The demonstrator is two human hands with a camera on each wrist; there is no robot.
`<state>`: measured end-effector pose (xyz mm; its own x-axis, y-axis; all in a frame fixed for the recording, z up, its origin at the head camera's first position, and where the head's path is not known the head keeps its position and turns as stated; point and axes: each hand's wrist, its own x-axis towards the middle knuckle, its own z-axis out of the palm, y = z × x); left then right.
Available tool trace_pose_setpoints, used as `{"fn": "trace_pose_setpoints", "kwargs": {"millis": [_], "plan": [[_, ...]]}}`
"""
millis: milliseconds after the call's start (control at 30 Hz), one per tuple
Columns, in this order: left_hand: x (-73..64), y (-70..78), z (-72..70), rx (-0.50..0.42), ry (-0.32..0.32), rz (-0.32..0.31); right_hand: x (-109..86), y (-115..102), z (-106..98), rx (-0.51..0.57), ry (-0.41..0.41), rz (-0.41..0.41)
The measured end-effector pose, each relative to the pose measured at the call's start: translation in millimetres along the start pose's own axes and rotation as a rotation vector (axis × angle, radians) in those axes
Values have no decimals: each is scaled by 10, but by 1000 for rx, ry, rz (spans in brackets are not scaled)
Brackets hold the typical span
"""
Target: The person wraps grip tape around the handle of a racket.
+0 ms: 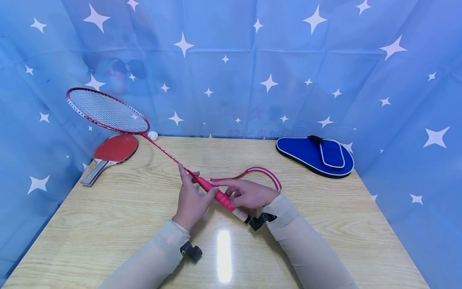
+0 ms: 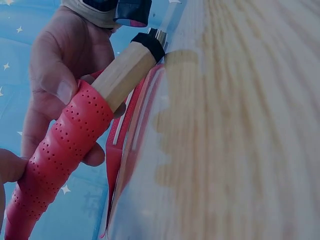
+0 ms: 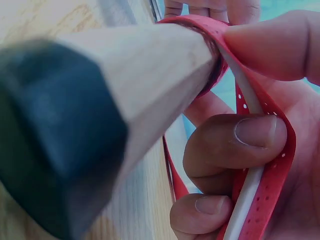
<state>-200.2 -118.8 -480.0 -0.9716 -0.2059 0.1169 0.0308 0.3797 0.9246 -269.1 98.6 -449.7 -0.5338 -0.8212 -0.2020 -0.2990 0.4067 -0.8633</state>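
Observation:
A red badminton racket (image 1: pixel 164 151) slants over the table, head up to the far left. My left hand (image 1: pixel 193 204) grips it where shaft meets handle, thumb against the pink-red perforated grip tape (image 2: pixel 62 140). Tape winds down most of the handle; a stretch of bare wood (image 2: pixel 125 70) shows before the black butt end (image 3: pixel 65 125). My right hand (image 1: pixel 250 193) pinches the tape at the edge of the wrapped part, thumb on top. In the right wrist view the loose tape strip (image 3: pixel 265 200) with a pale stripe passes through its curled fingers. Its tail (image 1: pixel 258 168) trails on the table.
A red table tennis paddle (image 1: pixel 116 148) lies at the far left beneath the racket head, a white ball (image 1: pixel 153 135) beside it. At the far right lies a blue paddle case (image 1: pixel 303 152). A starry blue curtain (image 1: pixel 231 100) borders the wooden table (image 1: pixel 325 224).

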Motion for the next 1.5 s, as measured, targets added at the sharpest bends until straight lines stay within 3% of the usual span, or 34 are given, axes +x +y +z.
{"fn": "trace_pose_setpoints", "kwargs": {"millis": [567,900,1300,1500], "plan": [[-1,2,6,17,6,18,-16,-21,0,-56,15,50],[2,0,1,9,5,39,-16,-8,-12,49,-13,27],[1,-3,-2,23,31,52,-19,-5,-3,2,16,59],[8,-8,-1,13,26,54,-20,-13,-3,29,0,63]]}}
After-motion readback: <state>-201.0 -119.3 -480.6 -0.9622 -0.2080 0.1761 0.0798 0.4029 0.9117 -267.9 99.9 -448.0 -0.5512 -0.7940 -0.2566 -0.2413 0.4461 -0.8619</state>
